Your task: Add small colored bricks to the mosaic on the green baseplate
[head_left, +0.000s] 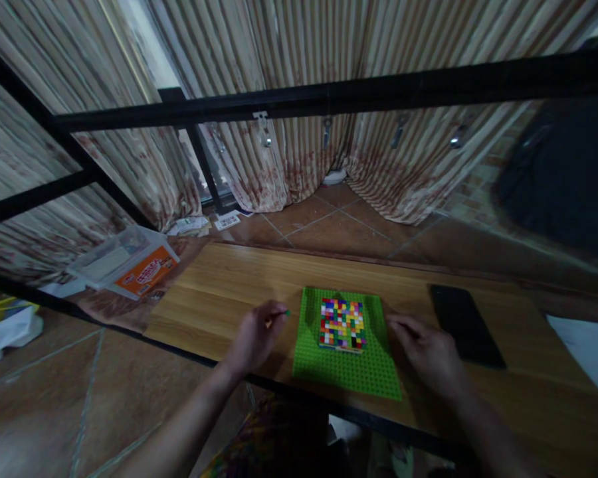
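Note:
A green studded baseplate (346, 380) lies on the wooden table, with a square block of small multicoloured bricks (343, 324) on its upper middle. Left of the plate, my left hand (258, 335) is closed, pinching a tiny green brick (288, 313) at the fingertips. A speck of orange shows between its curled fingers. My right hand (428, 348) is just beyond the plate's right edge, thumb and fingers pressed together. Whatever it may hold is too small or hidden to make out.
A black phone-like slab (466, 325) lies right of my right hand on the table (219, 285). On the floor at left stands a clear plastic box (129, 262) with an orange label. A black metal bar (329, 96) crosses before striped curtains (303, 53). White paper (585, 352) is at far right.

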The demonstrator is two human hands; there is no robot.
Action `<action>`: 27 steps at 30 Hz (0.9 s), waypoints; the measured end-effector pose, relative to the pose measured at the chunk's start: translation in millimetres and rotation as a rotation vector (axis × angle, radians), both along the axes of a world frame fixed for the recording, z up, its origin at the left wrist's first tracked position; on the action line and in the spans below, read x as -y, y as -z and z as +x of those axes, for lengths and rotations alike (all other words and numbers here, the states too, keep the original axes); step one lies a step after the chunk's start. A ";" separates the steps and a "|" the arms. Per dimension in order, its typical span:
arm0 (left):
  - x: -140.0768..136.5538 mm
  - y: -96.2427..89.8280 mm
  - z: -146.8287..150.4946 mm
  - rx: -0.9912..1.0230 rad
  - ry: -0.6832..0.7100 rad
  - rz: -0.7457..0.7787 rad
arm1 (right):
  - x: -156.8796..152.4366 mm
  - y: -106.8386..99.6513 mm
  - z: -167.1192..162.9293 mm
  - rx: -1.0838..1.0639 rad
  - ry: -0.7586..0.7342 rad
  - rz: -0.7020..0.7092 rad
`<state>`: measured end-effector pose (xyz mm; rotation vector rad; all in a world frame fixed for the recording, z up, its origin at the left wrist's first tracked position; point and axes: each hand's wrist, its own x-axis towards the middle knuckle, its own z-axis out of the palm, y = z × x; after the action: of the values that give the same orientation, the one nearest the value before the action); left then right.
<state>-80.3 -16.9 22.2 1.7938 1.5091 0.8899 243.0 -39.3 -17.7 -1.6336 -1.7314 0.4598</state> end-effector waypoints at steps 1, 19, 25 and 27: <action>6.0 -2.8 6.3 0.129 0.037 -0.059 | 4.3 -7.2 -7.6 -0.066 0.015 0.020; 55.5 -0.7 41.4 0.989 0.401 -0.658 | 63.9 -56.5 -116.6 -0.477 -0.232 -0.067; 48.4 -4.7 19.3 0.707 0.217 -0.461 | 34.7 -49.6 -109.5 -0.235 -0.051 0.042; 42.4 -3.8 6.3 0.620 0.139 -0.360 | 18.7 -44.6 -106.7 -0.131 0.004 0.096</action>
<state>-74.1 -59.3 26.0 1.1941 1.0467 0.9222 136.3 -58.0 26.9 -1.5056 -1.6281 0.4643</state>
